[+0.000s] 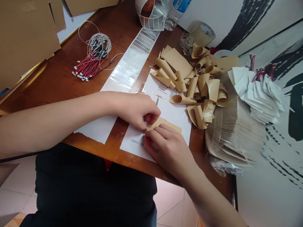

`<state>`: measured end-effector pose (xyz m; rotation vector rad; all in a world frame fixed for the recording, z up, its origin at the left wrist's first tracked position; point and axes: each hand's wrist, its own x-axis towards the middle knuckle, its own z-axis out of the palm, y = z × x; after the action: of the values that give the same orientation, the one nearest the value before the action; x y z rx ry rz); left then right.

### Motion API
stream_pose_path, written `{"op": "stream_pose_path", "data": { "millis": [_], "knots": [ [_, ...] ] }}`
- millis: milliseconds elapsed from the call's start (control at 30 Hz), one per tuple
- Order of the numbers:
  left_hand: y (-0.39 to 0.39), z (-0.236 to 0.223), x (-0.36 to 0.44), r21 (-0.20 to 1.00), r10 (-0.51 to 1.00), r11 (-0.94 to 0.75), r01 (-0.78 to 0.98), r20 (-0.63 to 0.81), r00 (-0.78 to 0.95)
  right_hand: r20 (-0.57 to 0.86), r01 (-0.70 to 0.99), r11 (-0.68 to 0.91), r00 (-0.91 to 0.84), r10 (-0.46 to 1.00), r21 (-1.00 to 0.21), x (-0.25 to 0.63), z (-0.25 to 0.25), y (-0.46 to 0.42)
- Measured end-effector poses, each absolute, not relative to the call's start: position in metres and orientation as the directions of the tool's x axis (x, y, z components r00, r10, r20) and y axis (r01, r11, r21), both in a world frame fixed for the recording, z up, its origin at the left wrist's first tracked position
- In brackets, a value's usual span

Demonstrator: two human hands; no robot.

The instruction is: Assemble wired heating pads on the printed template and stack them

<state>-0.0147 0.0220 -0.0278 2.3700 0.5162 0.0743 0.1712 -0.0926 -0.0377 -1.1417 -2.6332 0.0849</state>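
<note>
My left hand (138,108) and my right hand (169,146) meet over a white printed sheet (129,146) near the table's front edge. Between them lies a flat piece of brown paper (175,126). The fingers of both hands are pinched at its left end, and my right hand covers part of its near side. Whatever else sits between the fingertips is hidden. Printed letters beginning "DRS-20" show beside my right fingers. A clear plastic strip (159,95) lies on the sheet just beyond my left hand.
Rolled brown papers (191,86) are heaped beyond the sheet. A stack of brown cards (239,132) and white folded tags (259,94) stand at right. A label strip (127,66) runs back to its roll (152,15). Red-and-black cables (91,60) lie at left, near a cardboard box (28,41).
</note>
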Motion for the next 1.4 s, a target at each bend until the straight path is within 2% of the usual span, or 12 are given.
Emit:
{"op": "stream_pose_path", "data": {
  "millis": [433, 767, 1400],
  "knots": [
    [0.0207, -0.0217, -0.0156, 0.638, 0.374, -0.676, 0.369, -0.133, 0.918, 0.236, 0.707, 0.666, -0.623, 0.746, -0.239, 0.1713, -0.0411, -0.0922],
    [0.0195, -0.0197, -0.0153, 0.632, 0.379, -0.675, 0.381, -0.146, 0.914, 0.191, 0.68, 0.637, -0.614, 0.766, -0.363, 0.1741, -0.0375, -0.0891],
    [0.0192, -0.0208, -0.015, 0.618, 0.375, -0.688, 0.38, -0.146, 0.916, 0.18, 0.678, 0.633, -0.616, 0.767, -0.373, 0.1746, -0.0354, -0.0899]
  ]
}}
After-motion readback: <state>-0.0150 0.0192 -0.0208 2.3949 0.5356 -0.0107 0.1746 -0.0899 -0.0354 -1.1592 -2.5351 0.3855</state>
